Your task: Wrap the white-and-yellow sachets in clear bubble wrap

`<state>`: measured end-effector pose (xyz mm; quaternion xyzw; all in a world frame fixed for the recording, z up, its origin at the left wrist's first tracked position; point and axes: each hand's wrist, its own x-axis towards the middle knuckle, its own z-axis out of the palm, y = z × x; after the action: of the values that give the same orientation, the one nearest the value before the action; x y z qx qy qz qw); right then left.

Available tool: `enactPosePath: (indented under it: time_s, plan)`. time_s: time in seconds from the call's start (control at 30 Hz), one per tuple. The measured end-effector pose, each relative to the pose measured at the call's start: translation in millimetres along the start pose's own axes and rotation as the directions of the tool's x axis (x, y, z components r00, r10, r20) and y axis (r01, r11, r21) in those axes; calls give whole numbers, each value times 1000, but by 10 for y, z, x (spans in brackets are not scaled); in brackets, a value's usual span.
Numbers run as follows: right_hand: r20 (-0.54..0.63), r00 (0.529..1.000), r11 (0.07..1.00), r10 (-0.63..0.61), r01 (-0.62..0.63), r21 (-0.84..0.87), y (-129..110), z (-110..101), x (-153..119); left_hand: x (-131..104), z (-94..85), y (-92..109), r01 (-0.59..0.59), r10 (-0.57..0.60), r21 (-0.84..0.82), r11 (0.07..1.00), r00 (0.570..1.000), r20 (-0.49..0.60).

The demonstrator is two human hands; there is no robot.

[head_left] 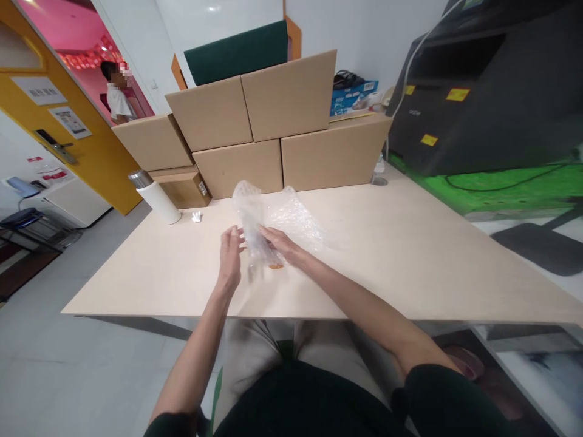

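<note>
Clear bubble wrap lies over the middle of the pale table, one part of it raised and gathered between my hands. My right hand grips the gathered wrap from the right, fingers pressed into it. At its left edge is my left hand, with the fingers curled and partly apart; whether it grips the film is hard to tell. A small orange-brown patch shows at the bottom of the bundle. What the wrap encloses is blurred.
Cardboard boxes are stacked along the table's back. A white bottle with a metal cap and a crumpled white scrap stand at the left. A large dark machine is at the right. A person is beyond the doorway.
</note>
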<state>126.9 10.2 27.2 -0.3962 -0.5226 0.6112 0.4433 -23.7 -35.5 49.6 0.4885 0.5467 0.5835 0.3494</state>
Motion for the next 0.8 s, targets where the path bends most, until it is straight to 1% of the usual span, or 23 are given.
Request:
enactPosePath:
  time_s: [0.03, 0.07, 0.13, 0.17, 0.2, 0.23, 0.27, 0.33, 0.4, 0.43, 0.47, 0.53, 0.6, 0.7, 0.8]
  plan:
    - [4, 1000, 994, 18, -19, 111, -1, -61, -13, -3, 125, 35, -67, 64, 36, 997, 995, 74]
    - [-2, 999, 979, 35, -34, 202, 2, -134, -27, 0, 253, 52, -142, 130, 68, 988, 979, 156]
    - [-57, 997, 951, 45, -26, 308, 17, -315, -61, 17, 507, 33, -302, 252, 121, 946, 916, 313]
    - [-101, 994, 944, 37, -2, 330, 28, -421, -81, 27, 626, 0, -369, 288, 165, 915, 882, 374]
    - [-150, 988, 945, 23, 27, 326, 38, -536, -105, 34, 735, -43, -421, 299, 230, 877, 854, 426]
    - [-200, 980, 956, 1, 57, 287, 47, -656, -131, 37, 835, -91, -459, 283, 313, 832, 835, 471]
    - [-250, 968, 975, -30, 83, 206, 51, -777, -158, 33, 923, -139, -482, 250, 400, 779, 825, 507]
    - [-343, 930, 991, -128, 111, -68, 39, -1006, -204, 7, 1063, -225, -505, 166, 545, 670, 817, 553]
    - [-410, 882, 929, -234, 79, -361, 0, -1188, -217, -33, 1157, -287, -527, 106, 622, 578, 805, 583]
    - [-435, 862, 890, -261, 40, -455, -26, -1253, -202, -53, 1188, -310, -538, 93, 645, 543, 802, 590]
    - [-456, 849, 863, -266, -1, -505, -52, -1299, -169, -70, 1210, -329, -547, 93, 659, 516, 801, 592]
    - [-483, 847, 855, -222, -68, -513, -98, -1334, -53, -89, 1232, -359, -562, 118, 661, 497, 798, 591]
    - [-487, 859, 875, -157, -108, -473, -130, -1303, 112, -90, 1236, -383, -569, 147, 641, 515, 795, 588]
    - [-470, 881, 912, -61, -142, -385, -165, -1173, 365, -89, 1227, -417, -565, 165, 608, 557, 793, 586]
    - [-442, 897, 951, 22, -155, -267, -221, -1005, 514, -124, 1192, -444, -557, 191, 588, 586, 800, 568]
